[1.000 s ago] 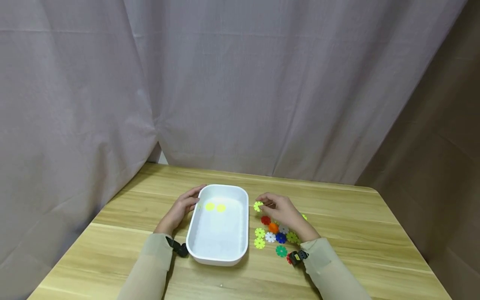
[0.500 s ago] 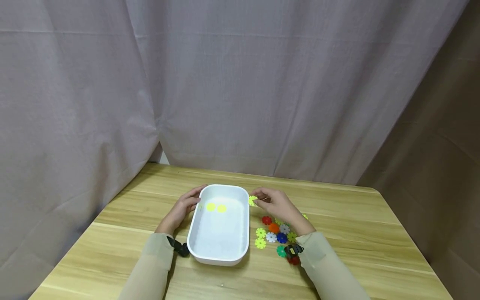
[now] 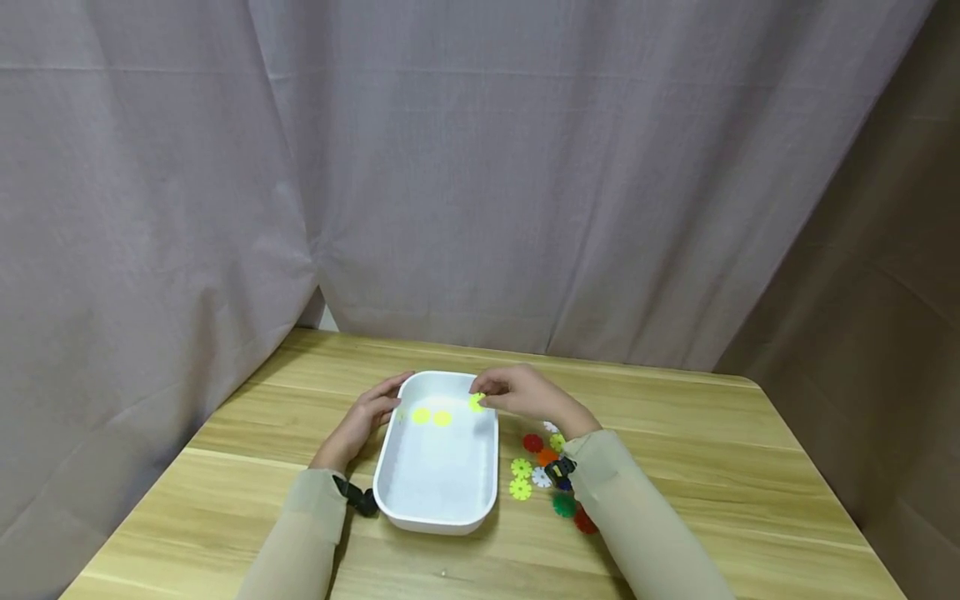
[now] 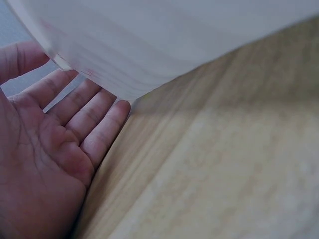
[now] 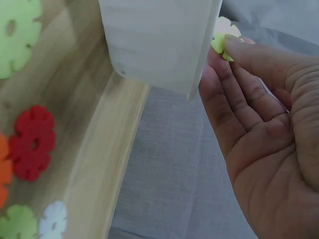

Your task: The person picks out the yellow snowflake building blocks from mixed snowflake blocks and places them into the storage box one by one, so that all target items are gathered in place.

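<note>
The right hand (image 3: pixel 528 393) is pinching a notched yellow disc (image 3: pixel 476 404) over the white tray (image 3: pixel 435 487), just inside its right rim. The left hand (image 3: pixel 363 422), its fingers extended, is touching the tray's left side. Inside the tray, two yellow pieces (image 3: pixel 443 418) are lying near its far end. Right of the tray, a red disc (image 3: pixel 533 443), an orange disc (image 3: pixel 546 457) and others are lying on the wooden table (image 3: pixel 697 467).

Tray (image 3: pixel 435 475): I see smooth plastic
Discs (image 3: pixel 521 489): matt plastic
Table (image 3: pixel 675 433): smooth, wood-grained
My sleeves (image 3: pixel 296 533): matt cloth
Curtain (image 3: pixel 465 167): woven cloth
</note>
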`<state>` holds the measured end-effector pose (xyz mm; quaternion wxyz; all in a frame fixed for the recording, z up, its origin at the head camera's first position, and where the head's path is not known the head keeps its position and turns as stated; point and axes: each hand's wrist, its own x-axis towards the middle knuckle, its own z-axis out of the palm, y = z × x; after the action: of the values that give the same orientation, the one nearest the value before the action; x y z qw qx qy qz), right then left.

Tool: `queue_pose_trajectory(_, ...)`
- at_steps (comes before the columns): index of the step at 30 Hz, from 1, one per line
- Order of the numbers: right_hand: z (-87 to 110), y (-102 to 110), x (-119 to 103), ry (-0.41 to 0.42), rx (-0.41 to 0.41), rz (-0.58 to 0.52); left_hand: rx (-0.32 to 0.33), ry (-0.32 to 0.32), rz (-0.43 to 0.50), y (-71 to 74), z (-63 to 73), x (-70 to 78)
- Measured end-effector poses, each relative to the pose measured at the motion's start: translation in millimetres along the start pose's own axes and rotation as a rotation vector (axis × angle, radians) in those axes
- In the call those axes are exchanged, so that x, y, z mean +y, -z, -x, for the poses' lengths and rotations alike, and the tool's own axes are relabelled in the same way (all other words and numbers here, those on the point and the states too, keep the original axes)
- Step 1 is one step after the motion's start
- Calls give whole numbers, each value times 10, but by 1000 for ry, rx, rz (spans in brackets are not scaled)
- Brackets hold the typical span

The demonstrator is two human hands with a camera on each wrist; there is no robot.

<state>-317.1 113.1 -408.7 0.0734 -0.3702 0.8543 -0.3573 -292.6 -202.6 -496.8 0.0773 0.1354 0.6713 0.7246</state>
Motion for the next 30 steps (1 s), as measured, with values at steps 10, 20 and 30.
queue_pose_trajectory(10, -260, -67, -73, 41, -212, 96, -18, -11, -5, -18, 8, -3)
queue_pose_trajectory(20, -444, -136, -166, 15, -316, 204, -14, -37, -1, 7, 3, 19)
queue_pose_trajectory(30, -464, -288, -158, -43, -298, 432, -22, -32, -7, -24, 10, -1)
